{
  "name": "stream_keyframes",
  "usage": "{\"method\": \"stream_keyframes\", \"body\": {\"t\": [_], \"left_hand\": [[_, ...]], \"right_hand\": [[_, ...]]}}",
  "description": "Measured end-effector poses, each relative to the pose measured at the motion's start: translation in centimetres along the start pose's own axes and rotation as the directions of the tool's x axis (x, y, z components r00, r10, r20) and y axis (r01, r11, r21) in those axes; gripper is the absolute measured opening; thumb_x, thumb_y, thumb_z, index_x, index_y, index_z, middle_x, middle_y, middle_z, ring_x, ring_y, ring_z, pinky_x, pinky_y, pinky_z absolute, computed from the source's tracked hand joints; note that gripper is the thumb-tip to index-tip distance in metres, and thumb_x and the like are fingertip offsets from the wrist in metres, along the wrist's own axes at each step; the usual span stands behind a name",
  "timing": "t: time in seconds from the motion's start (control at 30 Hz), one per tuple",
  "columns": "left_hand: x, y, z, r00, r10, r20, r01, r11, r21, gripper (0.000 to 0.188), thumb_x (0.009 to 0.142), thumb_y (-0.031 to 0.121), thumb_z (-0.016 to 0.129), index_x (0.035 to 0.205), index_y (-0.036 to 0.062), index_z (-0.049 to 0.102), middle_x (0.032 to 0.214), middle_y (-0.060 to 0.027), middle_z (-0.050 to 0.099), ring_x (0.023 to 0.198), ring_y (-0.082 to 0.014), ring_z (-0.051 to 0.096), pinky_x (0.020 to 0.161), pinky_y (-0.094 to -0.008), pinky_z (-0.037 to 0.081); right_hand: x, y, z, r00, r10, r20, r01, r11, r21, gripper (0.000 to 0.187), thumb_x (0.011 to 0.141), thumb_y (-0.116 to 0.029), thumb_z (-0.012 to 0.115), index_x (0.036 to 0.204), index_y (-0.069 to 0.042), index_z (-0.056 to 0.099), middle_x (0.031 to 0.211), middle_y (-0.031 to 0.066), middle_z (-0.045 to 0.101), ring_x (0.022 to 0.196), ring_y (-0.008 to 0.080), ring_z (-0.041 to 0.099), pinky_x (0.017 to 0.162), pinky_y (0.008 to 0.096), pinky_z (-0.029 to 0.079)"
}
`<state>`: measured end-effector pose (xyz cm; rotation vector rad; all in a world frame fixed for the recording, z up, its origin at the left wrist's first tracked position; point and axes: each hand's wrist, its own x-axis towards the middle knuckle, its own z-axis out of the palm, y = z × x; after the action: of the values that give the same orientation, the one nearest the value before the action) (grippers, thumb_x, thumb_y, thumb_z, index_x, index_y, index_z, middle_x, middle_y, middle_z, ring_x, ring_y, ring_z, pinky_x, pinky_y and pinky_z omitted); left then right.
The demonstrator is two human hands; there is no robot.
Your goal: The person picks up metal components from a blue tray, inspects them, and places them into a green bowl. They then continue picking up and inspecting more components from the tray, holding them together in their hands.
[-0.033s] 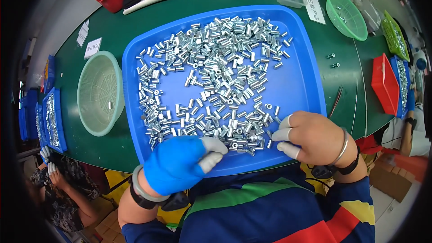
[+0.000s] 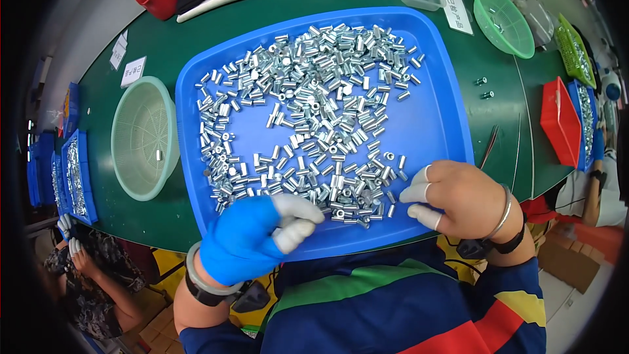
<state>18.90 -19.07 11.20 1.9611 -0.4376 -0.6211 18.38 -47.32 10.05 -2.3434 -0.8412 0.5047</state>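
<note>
A small-parts sorting or assembly workshop is shown. A long green-covered workbench [image 2: 164, 219] is laid out with a large blue tray [image 2: 432, 131] spread with many small silver metal sleeves [image 2: 308, 105]. Pale green sieve baskets [image 2: 141, 137] are set at left and far right, and red and blue parts bins [image 2: 560, 121] along the right edge. Further blue trays of metal parts [image 2: 75, 177] are seen at far left, where another person [image 2: 92, 269] is seated.
</note>
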Motion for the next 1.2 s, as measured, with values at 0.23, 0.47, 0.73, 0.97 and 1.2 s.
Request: {"method": "stream_keyframes", "body": {"t": [0.23, 0.47, 0.73, 0.97, 1.2], "left_hand": [[2.7, -0.2, -0.1, 0.941, -0.249, -0.231, -0.042, 0.590, -0.806, 0.020, 0.089, 0.021, 0.050, 0.086, 0.0023, 0.056, 0.065, -0.0036, 0.052, 0.058, -0.0109, 0.046, 0.053, -0.0223, 0.036], [3.7, -1.6, 0.0, 0.930, -0.283, -0.232, -0.068, 0.489, -0.870, 0.022, 0.089, 0.022, 0.051, 0.082, 0.0013, 0.054, 0.066, -0.0068, 0.050, 0.055, -0.0109, 0.043, 0.047, -0.0211, 0.031], [4.4, -2.3, -0.9, 0.861, -0.391, -0.325, -0.249, 0.232, -0.940, 0.021, 0.089, 0.017, 0.051, 0.080, -0.0015, 0.050, 0.065, -0.0066, 0.045, 0.054, -0.0120, 0.041, 0.047, -0.0210, 0.033], [4.3, -2.9, -0.8, 0.873, -0.372, -0.317, -0.251, 0.215, -0.944, 0.018, 0.087, 0.015, 0.053, 0.082, -0.0025, 0.049, 0.070, -0.0087, 0.047, 0.055, -0.0122, 0.041, 0.049, -0.0223, 0.036], [3.9, -2.8, -0.7, 0.902, -0.317, -0.294, -0.200, 0.297, -0.934, 0.018, 0.087, 0.016, 0.052, 0.085, -0.0016, 0.051, 0.067, -0.0084, 0.048, 0.054, -0.0121, 0.042, 0.049, -0.0223, 0.036]], "right_hand": [[0.6, 1.4, -2.1, 0.968, 0.127, -0.218, -0.165, 0.972, -0.164, 0.016, 0.069, -0.008, 0.067, 0.084, -0.005, 0.065, 0.076, 0.0087, 0.061, 0.071, 0.0271, 0.057, 0.065, 0.0345, 0.047], [2.1, 2.8, -2.5, 0.984, 0.015, -0.176, -0.046, 0.984, -0.174, 0.018, 0.069, -0.009, 0.067, 0.086, -0.006, 0.064, 0.075, 0.0066, 0.058, 0.071, 0.0244, 0.056, 0.064, 0.0328, 0.047], [3.4, 3.5, -2.5, 0.999, -0.029, -0.029, 0.024, 0.984, -0.175, 0.021, 0.069, -0.012, 0.068, 0.090, -0.008, 0.064, 0.074, 0.0042, 0.053, 0.072, 0.0214, 0.054, 0.062, 0.0306, 0.047], [4.6, 3.3, -2.0, 0.998, -0.063, 0.013, 0.064, 0.983, -0.171, 0.023, 0.069, -0.012, 0.068, 0.090, -0.007, 0.062, 0.076, 0.0043, 0.053, 0.074, 0.0213, 0.054, 0.062, 0.0303, 0.047], [4.4, 3.7, -1.8, 0.984, -0.089, -0.155, 0.117, 0.975, 0.187, 0.022, 0.068, -0.009, 0.068, 0.088, -0.007, 0.059, 0.080, 0.0062, 0.057, 0.074, 0.0240, 0.056, 0.064, 0.0296, 0.047]]}}
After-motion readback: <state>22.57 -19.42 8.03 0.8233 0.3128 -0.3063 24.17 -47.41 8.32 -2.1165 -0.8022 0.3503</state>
